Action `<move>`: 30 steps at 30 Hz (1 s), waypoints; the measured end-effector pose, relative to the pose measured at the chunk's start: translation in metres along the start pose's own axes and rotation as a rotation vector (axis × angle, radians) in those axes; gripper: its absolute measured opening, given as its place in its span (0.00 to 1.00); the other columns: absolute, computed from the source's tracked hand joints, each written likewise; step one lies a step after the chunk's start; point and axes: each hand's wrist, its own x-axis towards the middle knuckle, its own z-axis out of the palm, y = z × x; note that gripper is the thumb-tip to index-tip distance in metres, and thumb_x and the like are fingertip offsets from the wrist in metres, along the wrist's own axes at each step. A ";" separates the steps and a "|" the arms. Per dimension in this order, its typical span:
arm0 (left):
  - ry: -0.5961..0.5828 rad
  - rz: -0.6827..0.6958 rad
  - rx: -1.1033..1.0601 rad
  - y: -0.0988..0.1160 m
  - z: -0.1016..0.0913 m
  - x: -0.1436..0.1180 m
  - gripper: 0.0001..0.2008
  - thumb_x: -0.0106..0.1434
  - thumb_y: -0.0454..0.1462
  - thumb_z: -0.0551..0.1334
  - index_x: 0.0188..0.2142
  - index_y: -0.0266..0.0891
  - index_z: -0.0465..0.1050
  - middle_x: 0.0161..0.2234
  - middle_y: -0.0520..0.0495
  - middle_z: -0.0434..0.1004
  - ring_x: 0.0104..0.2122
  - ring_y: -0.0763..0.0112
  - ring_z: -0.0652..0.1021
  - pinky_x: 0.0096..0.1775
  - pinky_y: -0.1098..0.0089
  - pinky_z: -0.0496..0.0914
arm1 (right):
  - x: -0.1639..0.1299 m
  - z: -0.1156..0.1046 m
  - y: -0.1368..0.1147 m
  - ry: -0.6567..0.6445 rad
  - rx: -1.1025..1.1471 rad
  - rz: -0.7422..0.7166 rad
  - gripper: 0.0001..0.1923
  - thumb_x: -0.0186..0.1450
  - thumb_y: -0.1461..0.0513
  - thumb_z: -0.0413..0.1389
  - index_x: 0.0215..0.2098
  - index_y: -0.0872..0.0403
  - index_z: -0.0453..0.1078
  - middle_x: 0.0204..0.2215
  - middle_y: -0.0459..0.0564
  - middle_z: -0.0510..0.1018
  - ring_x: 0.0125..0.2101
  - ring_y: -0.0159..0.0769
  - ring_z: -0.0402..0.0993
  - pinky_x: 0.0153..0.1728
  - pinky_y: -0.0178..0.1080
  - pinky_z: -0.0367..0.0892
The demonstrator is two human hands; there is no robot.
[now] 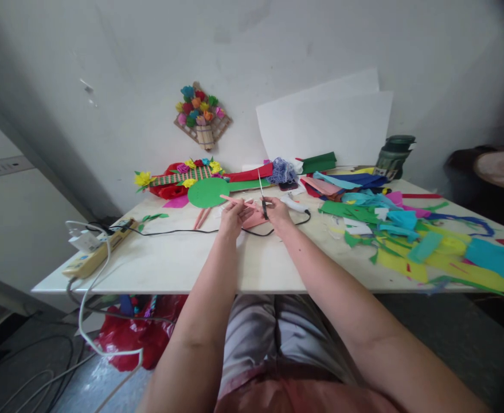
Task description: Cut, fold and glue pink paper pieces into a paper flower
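Note:
My left hand (233, 217) is closed on a narrow pink paper strip (230, 199), which sticks out to the left past the fingers. In my right hand (275, 211) is a pair of scissors (261, 186), its blades pointing up and away from me and its dark handle in the fingers. The two hands are close together over the table. Beneath them lies a piece of pink paper (255, 221), partly hidden. Two rolled pink strips (202, 218) rest left of my left hand. Just beyond my right hand is a white glue gun (293, 203) with a black cord.
A green paper disc (209, 193) and paper flowers (183, 168) lie at the back left. Coloured paper scraps (406, 229) cover the right side, below a dark green bottle (394, 156). A power strip (99, 252) sits at the left edge, its cord crossing the table.

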 end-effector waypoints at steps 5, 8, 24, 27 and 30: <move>0.023 -0.022 0.010 0.002 -0.003 0.000 0.02 0.59 0.31 0.61 0.30 0.33 0.70 0.25 0.44 0.79 0.28 0.70 0.80 0.41 0.68 0.74 | -0.001 0.000 0.000 -0.023 0.002 -0.004 0.19 0.48 0.62 0.65 0.36 0.56 0.66 0.16 0.38 0.71 0.14 0.22 0.61 0.16 0.27 0.58; 0.062 0.018 -0.075 0.002 -0.004 0.003 0.04 0.61 0.29 0.58 0.30 0.33 0.70 0.28 0.43 0.80 0.29 0.71 0.80 0.40 0.70 0.74 | -0.003 0.000 0.000 -0.060 -0.019 0.026 0.19 0.48 0.59 0.65 0.36 0.56 0.66 0.17 0.39 0.70 0.15 0.22 0.62 0.16 0.27 0.57; 0.213 0.070 -0.228 0.006 0.000 0.002 0.06 0.64 0.33 0.56 0.37 0.35 0.72 0.42 0.41 0.79 0.45 0.67 0.77 0.45 0.70 0.71 | -0.012 0.002 0.004 -0.353 -0.261 -0.040 0.17 0.55 0.50 0.59 0.30 0.56 0.67 0.15 0.39 0.66 0.14 0.24 0.61 0.12 0.27 0.54; 0.221 0.085 -0.218 0.005 -0.001 0.003 0.06 0.65 0.34 0.55 0.37 0.36 0.71 0.44 0.41 0.78 0.45 0.67 0.77 0.45 0.71 0.71 | -0.013 0.002 0.005 -0.378 -0.260 -0.053 0.18 0.56 0.49 0.59 0.32 0.56 0.68 0.15 0.40 0.67 0.13 0.25 0.63 0.11 0.27 0.52; 0.224 0.094 -0.197 0.002 -0.002 0.005 0.06 0.65 0.35 0.55 0.37 0.37 0.70 0.45 0.42 0.77 0.46 0.66 0.77 0.45 0.70 0.71 | -0.014 0.002 0.006 -0.401 -0.283 -0.048 0.18 0.56 0.49 0.58 0.30 0.56 0.67 0.15 0.42 0.68 0.12 0.25 0.64 0.09 0.27 0.49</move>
